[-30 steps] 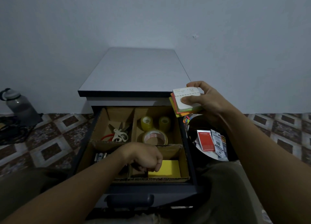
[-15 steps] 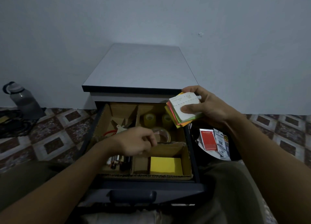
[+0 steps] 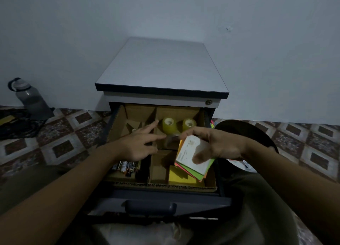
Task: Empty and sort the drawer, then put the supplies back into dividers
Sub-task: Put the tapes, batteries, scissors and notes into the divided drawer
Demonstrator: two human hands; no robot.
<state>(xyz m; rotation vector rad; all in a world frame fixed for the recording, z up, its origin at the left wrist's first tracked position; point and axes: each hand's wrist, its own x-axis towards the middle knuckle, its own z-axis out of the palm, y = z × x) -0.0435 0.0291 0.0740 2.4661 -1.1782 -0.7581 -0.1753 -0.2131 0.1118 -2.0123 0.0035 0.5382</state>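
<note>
The right hand (image 3: 220,145), gripping the sticky notes (image 3: 191,152), has come down from beside the drawer (image 3: 165,195) to just over its front right part, likely to drop them in, while the left hand (image 3: 139,145) spreads its fingers (image 3: 152,125), holding nothing.

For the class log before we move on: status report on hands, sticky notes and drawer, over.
Left hand open over the dividers. Right hand grips sticky note stack above front-right compartment. Yellow pad already lies there.
</note>
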